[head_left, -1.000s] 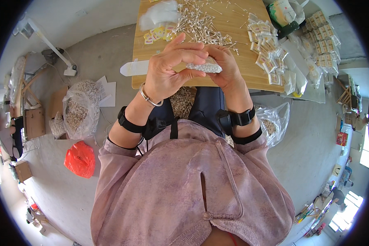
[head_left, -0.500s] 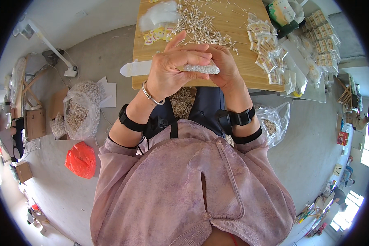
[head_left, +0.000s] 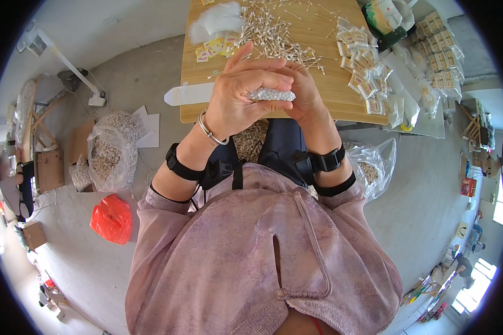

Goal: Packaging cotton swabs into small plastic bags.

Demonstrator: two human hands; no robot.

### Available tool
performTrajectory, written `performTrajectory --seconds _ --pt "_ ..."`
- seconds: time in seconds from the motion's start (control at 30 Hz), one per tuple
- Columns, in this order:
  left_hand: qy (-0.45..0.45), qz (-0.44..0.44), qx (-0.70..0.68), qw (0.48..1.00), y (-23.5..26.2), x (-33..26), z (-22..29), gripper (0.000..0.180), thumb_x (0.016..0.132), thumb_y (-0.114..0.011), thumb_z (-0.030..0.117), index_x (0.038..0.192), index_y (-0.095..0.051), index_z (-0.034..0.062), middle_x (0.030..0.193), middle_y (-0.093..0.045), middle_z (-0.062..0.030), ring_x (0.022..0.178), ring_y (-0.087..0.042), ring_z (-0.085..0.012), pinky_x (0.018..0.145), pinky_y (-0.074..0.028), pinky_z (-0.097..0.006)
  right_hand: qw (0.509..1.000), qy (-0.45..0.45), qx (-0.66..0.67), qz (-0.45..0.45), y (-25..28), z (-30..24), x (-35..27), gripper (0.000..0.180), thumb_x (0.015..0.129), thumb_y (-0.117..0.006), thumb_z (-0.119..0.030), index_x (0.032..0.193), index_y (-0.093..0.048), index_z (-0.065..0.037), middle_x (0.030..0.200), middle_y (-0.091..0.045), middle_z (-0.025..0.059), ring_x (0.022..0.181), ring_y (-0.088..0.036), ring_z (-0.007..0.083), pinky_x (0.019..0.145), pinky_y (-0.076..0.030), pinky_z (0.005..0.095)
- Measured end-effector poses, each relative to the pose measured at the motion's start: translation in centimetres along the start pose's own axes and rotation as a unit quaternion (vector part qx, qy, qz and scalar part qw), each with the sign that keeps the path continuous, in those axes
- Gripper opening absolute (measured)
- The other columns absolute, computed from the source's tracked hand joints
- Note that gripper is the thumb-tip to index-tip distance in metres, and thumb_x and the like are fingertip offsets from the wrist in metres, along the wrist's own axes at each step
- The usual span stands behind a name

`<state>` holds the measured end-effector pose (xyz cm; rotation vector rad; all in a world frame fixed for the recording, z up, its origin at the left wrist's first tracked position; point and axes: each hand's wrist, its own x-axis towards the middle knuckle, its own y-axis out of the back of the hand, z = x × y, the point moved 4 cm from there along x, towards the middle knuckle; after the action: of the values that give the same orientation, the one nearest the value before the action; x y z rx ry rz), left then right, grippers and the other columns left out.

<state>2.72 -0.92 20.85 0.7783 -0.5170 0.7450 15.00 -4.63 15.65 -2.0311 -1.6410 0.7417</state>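
My left hand [head_left: 241, 89] is closed round a tight bundle of cotton swabs [head_left: 271, 95], fingers above it and thumb below. The white cotton tips at one end of the bundle face me, while its sticks are hidden by the hands. Cupped against the bundle's right side is my right hand [head_left: 304, 92], its fingers partly hidden behind the left hand's fingertips. Both hands are raised over the table's near edge. Beyond them, a loose heap of cotton swabs [head_left: 271, 33] spreads over the wooden table [head_left: 330, 84].
Small filled packets [head_left: 363, 61] pile up along the table's right side. A clear plastic bag [head_left: 215, 22] and yellow printed cards [head_left: 209, 49] lie at the far left. A white strip [head_left: 187, 94] juts past the left edge. Bags of swabs [head_left: 106, 156] and a red bag [head_left: 112, 219] stand on the floor.
The swab bundle has shifted slightly left and sits deeper in my left hand. My left hand has moved a little right, and my right hand's fingers have shifted along the bundle's side.
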Motion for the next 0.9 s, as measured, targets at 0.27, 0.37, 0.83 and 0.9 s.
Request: performTrajectory --seconds 0.27,0.37,0.83,0.9 --pt "-0.030 0.046 0.032 0.998 -0.3 0.3 0.7 0.026 0.058 -0.083 0.021 0.079 -0.067 0.0189 0.087 -0.069 0.0076 0.100 -0.062 -0.0143 0.106 -0.030 -0.043 1.000 0.015 -0.011 0.007 0.8 0.2 0.2 0.017 0.085 -0.057 -0.008 0.090 -0.063 0.007 0.083 -0.064 0.0120 0.069 -0.063 0.0146 0.058 -0.051 0.0257" --pt "-0.042 0.043 0.040 0.997 -0.5 -0.2 0.4 0.027 0.058 -0.083 0.022 0.079 -0.067 0.0193 0.088 -0.069 0.0077 0.103 -0.061 -0.0147 0.106 -0.030 -0.044 1.000 0.014 -0.027 -0.004 0.5 0.3 0.1 0.017 0.085 -0.057 -0.008 0.089 -0.063 0.007 0.083 -0.064 0.0115 0.068 -0.063 0.0142 0.057 -0.051 0.0250" --pt "0.020 0.010 -0.110 0.994 0.7 -0.6 -0.4 0.043 0.072 -0.075 0.039 0.102 -0.065 0.0096 0.107 -0.067 -0.0020 0.119 -0.051 -0.0271 0.108 -0.023 -0.047 0.999 0.012 0.001 0.031 0.5 -0.6 0.2 0.014 0.087 -0.055 -0.008 0.084 -0.061 0.004 0.078 -0.063 0.0103 0.066 -0.063 0.0150 0.055 -0.053 0.0270" --pt "0.034 0.018 -0.112 0.993 0.6 -0.9 -0.4 0.030 0.083 -0.065 0.032 0.102 -0.066 0.0092 0.108 -0.066 -0.0043 0.120 -0.050 -0.0278 0.109 -0.019 -0.046 1.000 0.022 0.006 0.008 0.5 -0.5 0.4 0.014 0.087 -0.055 -0.008 0.083 -0.061 0.004 0.078 -0.063 0.0100 0.065 -0.063 0.0143 0.057 -0.053 0.0270"
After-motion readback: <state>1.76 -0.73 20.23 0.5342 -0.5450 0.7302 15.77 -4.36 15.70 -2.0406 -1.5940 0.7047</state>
